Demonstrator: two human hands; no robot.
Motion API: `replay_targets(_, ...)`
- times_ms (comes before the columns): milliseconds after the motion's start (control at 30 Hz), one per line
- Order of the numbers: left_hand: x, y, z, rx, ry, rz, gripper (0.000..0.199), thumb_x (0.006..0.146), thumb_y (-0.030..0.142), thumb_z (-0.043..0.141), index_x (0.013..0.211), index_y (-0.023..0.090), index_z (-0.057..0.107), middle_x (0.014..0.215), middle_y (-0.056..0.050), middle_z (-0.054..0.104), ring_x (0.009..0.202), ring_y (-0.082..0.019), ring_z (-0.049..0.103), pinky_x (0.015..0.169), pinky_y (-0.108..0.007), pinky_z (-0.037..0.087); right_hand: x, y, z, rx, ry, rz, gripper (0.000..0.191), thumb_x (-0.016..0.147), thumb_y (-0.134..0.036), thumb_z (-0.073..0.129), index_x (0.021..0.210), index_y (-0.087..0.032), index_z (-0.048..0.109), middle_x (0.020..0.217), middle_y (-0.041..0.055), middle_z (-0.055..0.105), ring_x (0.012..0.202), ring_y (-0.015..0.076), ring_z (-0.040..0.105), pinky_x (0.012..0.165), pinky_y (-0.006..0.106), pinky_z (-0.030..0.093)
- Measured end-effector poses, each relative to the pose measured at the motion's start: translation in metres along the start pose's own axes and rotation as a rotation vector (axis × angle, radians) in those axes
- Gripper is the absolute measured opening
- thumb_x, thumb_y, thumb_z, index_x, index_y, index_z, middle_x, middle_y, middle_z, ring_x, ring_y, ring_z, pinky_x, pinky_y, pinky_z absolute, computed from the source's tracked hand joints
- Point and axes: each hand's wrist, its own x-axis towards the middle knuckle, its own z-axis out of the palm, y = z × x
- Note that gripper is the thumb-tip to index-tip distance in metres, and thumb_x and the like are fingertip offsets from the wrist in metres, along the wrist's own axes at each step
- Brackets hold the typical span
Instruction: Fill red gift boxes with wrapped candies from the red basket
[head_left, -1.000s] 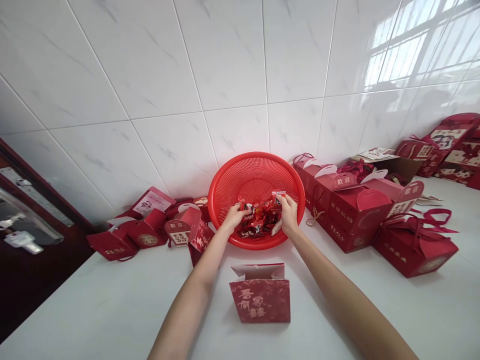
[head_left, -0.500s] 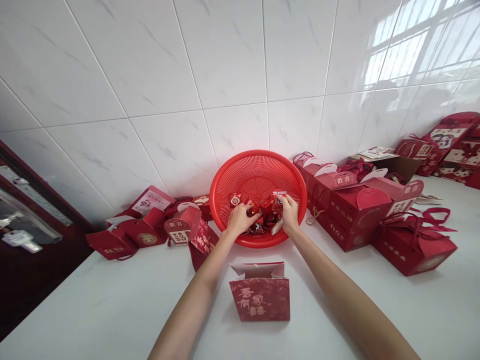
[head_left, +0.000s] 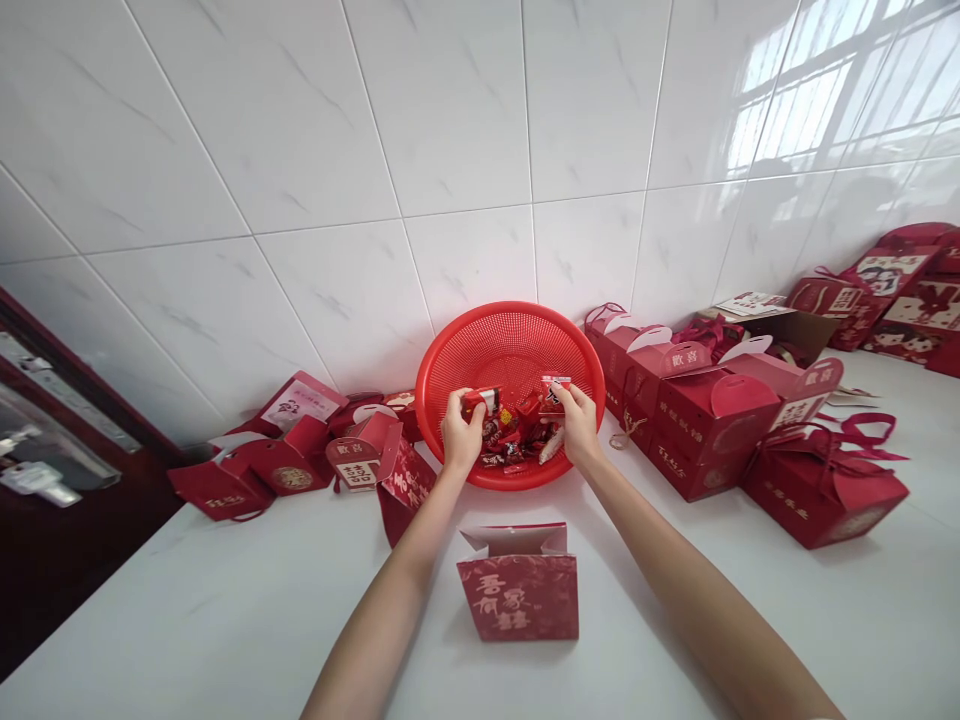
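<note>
A red plastic colander (head_left: 510, 325) leans towards me on the white table, with several wrapped candies (head_left: 514, 440) in its bottom. Over its left side my left hand (head_left: 460, 432) is closed on a red-and-white wrapped candy (head_left: 489, 400). My right hand (head_left: 580, 422), over the right side, pinches a red candy packet (head_left: 553, 390) with white edging and dark lettering. Between my forearms a red paper gift box (head_left: 519, 598) stands upright with its top open; gold characters mark its front.
Red gift boxes (head_left: 304, 455) cluster left of the colander. More boxes (head_left: 709, 430) with handles and ribbons line the right side, and others (head_left: 911, 300) are stacked at the far right. A white tiled wall (head_left: 472, 250) rises behind. Keys (head_left: 41, 480) hang at the left.
My left hand has come up and left from the candies, now gripping a red-and-white one. The right hand stays nearly in place with its packet. The open box has not moved.
</note>
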Motion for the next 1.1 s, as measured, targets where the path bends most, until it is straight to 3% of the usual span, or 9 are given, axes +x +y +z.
replay_targets(100, 0.002, 0.000, -0.003, 0.038, 0.140, 0.056, 0.037, 0.078, 0.012, 0.061, 0.113, 0.022, 0.058, 0.121, -0.011, 0.066, 0.118, -0.026, 0.061, 0.107, -0.044, 0.045, -0.003, -0.006, 0.003, 0.004, -0.017, -0.013, 0.033, 0.066, -0.051, 0.074, 0.076, -0.021, 0.068, 0.072, -0.0003, 0.063, 0.063, 0.0151, 0.056, 0.054, 0.028, 0.052)
replay_targets(167, 0.002, 0.001, -0.005, 0.085, 0.162, 0.116, 0.038, 0.074, 0.008, 0.061, 0.110, 0.021, 0.061, 0.124, -0.012, 0.064, 0.124, -0.028, 0.057, 0.111, -0.046, 0.042, -0.005, -0.008, 0.005, 0.010, -0.030, -0.024, 0.032, 0.066, -0.050, 0.073, 0.075, -0.021, 0.068, 0.073, -0.0001, 0.063, 0.064, 0.0150, 0.055, 0.053, 0.027, 0.051)
replay_targets(233, 0.001, 0.004, -0.006, 0.092, 0.035, 0.149, 0.030, 0.076, 0.010, 0.060, 0.103, 0.021, 0.065, 0.119, -0.011, 0.066, 0.120, -0.028, 0.059, 0.109, -0.046, 0.044, -0.006, -0.008, 0.006, 0.015, -0.038, -0.028, 0.031, 0.066, -0.050, 0.073, 0.073, -0.020, 0.067, 0.072, -0.0001, 0.062, 0.064, 0.0149, 0.054, 0.053, 0.027, 0.050)
replay_targets(367, -0.005, 0.010, -0.001, 0.043, -0.304, 0.136, 0.020, 0.081, 0.021, 0.063, 0.099, 0.022, 0.070, 0.098, -0.005, 0.074, 0.092, -0.022, 0.070, 0.092, -0.039, 0.056, -0.007, -0.007, 0.007, 0.025, -0.045, -0.026, 0.031, 0.066, -0.049, 0.073, 0.072, -0.020, 0.066, 0.069, -0.0010, 0.060, 0.062, 0.0141, 0.052, 0.053, 0.026, 0.049)
replay_targets(533, -0.010, 0.008, 0.007, 0.034, -0.452, 0.041, 0.042, 0.062, 0.015, 0.077, 0.104, 0.022, 0.075, 0.093, -0.005, 0.077, 0.091, -0.028, 0.072, 0.088, -0.040, 0.056, -0.008, -0.008, 0.006, 0.007, -0.050, -0.009, 0.030, 0.069, -0.050, 0.071, 0.071, -0.021, 0.063, 0.065, -0.0018, 0.060, 0.059, 0.0143, 0.052, 0.054, 0.028, 0.050)
replay_targets(633, -0.007, 0.004, 0.007, -0.008, -0.446, -0.038, 0.034, 0.065, 0.015, 0.075, 0.099, 0.021, 0.076, 0.079, -0.003, 0.075, 0.080, -0.026, 0.073, 0.082, -0.039, 0.057, -0.007, -0.009, 0.006, 0.004, -0.039, -0.028, 0.031, 0.069, -0.051, 0.071, 0.071, -0.021, 0.063, 0.067, -0.0017, 0.061, 0.061, 0.0142, 0.052, 0.056, 0.028, 0.050)
replay_targets(767, -0.003, 0.002, 0.004, -0.140, -0.375, -0.096, 0.025, 0.073, 0.025, 0.074, 0.097, 0.019, 0.073, 0.084, -0.005, 0.077, 0.080, -0.023, 0.072, 0.080, -0.037, 0.057, -0.008, -0.010, 0.007, 0.000, -0.033, -0.026, 0.034, 0.069, -0.053, 0.072, 0.069, -0.021, 0.062, 0.064, -0.0018, 0.061, 0.060, 0.0142, 0.053, 0.056, 0.028, 0.051)
replay_targets(967, -0.002, 0.009, 0.001, -0.329, -0.243, -0.141, 0.040, 0.072, 0.041, 0.076, 0.102, 0.017, 0.068, 0.100, -0.010, 0.077, 0.090, -0.023, 0.072, 0.085, -0.039, 0.057, -0.011, -0.013, 0.007, -0.048, -0.125, 0.098, 0.037, 0.069, -0.055, 0.073, 0.081, -0.021, 0.066, 0.073, -0.0003, 0.067, 0.055, 0.0149, 0.059, 0.045, 0.027, 0.048)
replay_targets(1100, -0.004, 0.017, 0.001, -0.404, -0.173, -0.163, 0.048, 0.071, 0.047, 0.078, 0.106, 0.016, 0.066, 0.107, -0.012, 0.076, 0.099, -0.025, 0.072, 0.091, -0.040, 0.056, -0.014, -0.017, 0.009, -0.095, -0.189, 0.191, 0.039, 0.066, -0.054, 0.076, 0.086, -0.020, 0.069, 0.080, 0.0027, 0.072, 0.057, 0.0180, 0.064, 0.035, 0.023, 0.038)
